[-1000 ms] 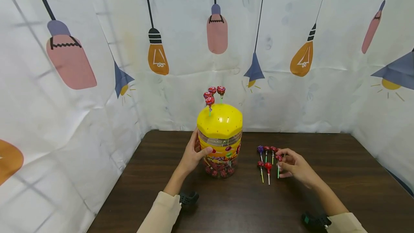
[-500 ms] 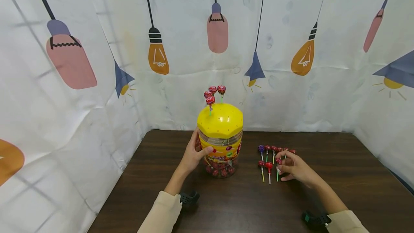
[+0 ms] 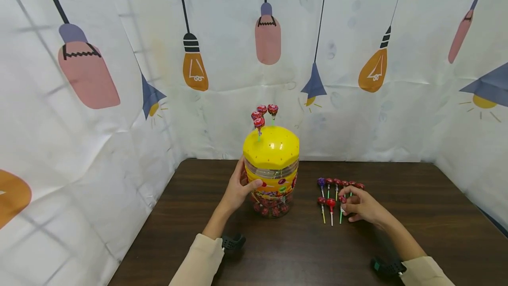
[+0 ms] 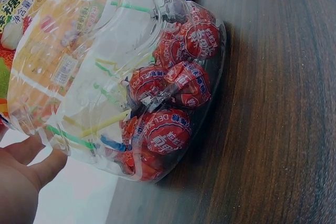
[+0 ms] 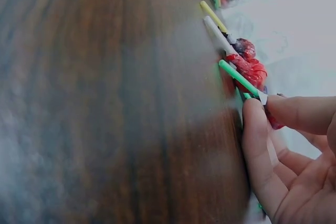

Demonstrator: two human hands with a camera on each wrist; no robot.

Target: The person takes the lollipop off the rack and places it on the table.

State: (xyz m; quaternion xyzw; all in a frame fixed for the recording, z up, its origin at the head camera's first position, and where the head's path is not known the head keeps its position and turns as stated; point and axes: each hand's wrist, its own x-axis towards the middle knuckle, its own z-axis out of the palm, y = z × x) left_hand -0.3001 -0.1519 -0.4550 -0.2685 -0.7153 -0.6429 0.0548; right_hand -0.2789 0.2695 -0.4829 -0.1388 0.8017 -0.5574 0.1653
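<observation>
A clear candy jar (image 3: 273,191) with a yellow domed lid (image 3: 271,148) stands on the table, red-wrapped lollipops inside. My left hand (image 3: 235,191) holds its left side, thumb across the front label; in the left wrist view the fingers (image 4: 44,163) touch the clear plastic. Several red lollipops (image 3: 259,122) stand upright in the lid. My right hand (image 3: 364,206) pinches a green-stick lollipop (image 3: 341,215) between thumb and fingertips, at the right end of the nearer row. Beside it lie a bright red lollipop (image 3: 331,206) and a darker one (image 3: 321,202).
A farther row begins with a purple lollipop (image 3: 321,182) and continues with red ones (image 3: 337,182), partly hidden behind my right hand. The dark wooden table (image 3: 309,255) meets a white curtain (image 3: 222,122) printed with lamps at its back edge.
The pinched lollipop has come slightly nearer, level with the closer row, and my right hand has shifted a little with it. My left hand stays on the jar.
</observation>
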